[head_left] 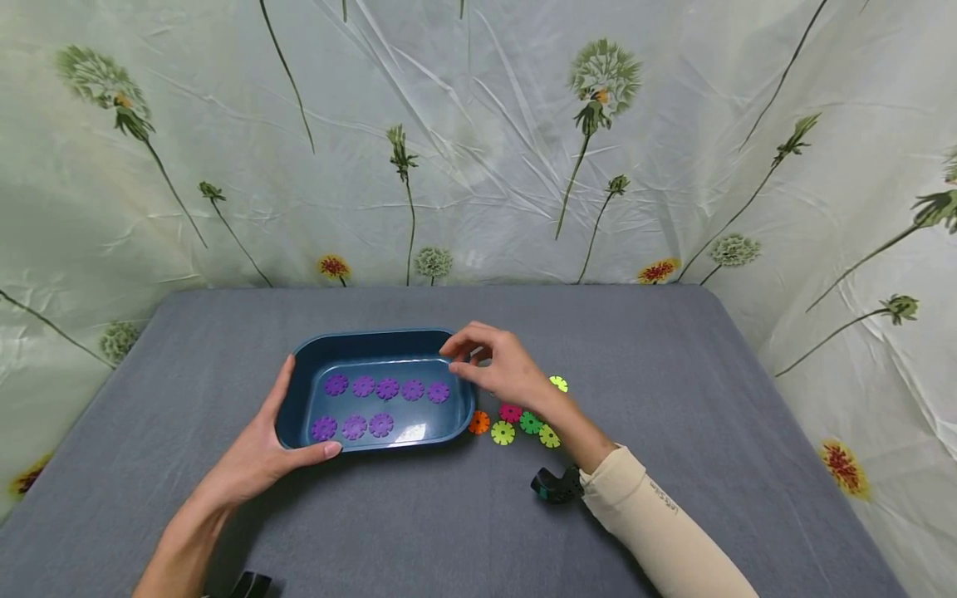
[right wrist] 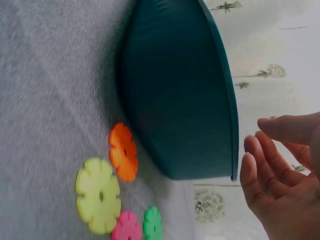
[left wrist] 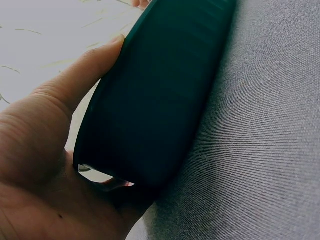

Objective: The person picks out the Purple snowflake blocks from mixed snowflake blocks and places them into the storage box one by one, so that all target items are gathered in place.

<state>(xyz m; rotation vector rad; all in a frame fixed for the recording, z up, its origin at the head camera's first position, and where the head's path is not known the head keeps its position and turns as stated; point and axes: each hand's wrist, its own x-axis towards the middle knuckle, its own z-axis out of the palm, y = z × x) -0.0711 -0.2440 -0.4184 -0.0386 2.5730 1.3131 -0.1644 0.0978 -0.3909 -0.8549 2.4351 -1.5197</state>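
Observation:
A blue plastic tray point(head_left: 374, 335) with rounded corners sits on the table. Inside it, purple flower-shaped notched discs point(head_left: 387, 389) lie in two rows. My left hand point(head_left: 257, 453) grips the tray's left end, its thumb along the near rim and its fingers around the end wall. Over the tray's right end is my right hand point(head_left: 499, 365), fingers bent loosely towards the thumb. Nothing shows between its fingertips in the right wrist view. Beside the tray, partly under the right forearm, lie an orange disc point(head_left: 479, 423), a pink disc point(head_left: 510, 413) and a yellow-green disc point(head_left: 503, 433).
A green disc point(head_left: 531, 423) and another yellow-green disc point(head_left: 549, 437) lie by the right forearm, with a yellow disc point(head_left: 558, 383) behind it. Grey cloth covers the table point(head_left: 419, 523). A flower-printed curtain point(head_left: 478, 166) hangs behind.

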